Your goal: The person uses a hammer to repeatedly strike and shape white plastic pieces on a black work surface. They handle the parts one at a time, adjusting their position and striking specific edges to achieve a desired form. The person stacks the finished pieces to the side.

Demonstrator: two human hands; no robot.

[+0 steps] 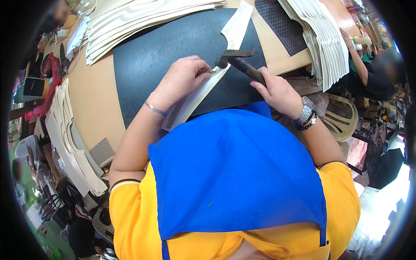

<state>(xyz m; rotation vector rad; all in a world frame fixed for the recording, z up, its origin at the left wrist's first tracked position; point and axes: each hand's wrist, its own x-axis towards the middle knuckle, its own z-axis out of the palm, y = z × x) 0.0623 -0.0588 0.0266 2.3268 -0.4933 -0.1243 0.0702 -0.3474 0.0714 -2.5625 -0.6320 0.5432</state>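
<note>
My right hand (279, 93) is wrapped round the dark handle of a hammer (248, 69). The metal hammer head is over the edge of a long, curved off-white piece (239, 28) of sheet material; I cannot tell whether it touches. The piece lies slantwise on a black mat (147, 56), its near end partly behind my blue apron (238, 169). With thumb and fingers pinched, my left hand (184, 78) grips the folded edge of this piece, just left of the hammer head.
Stacks of similar off-white pieces lie at the far left (130, 24), the right (323, 41) and the near left (71, 138) of the wooden table (93, 93). A dark textured panel (277, 24) is beyond the mat. A beige chair (346, 119) and another person (377, 82) are to the right.
</note>
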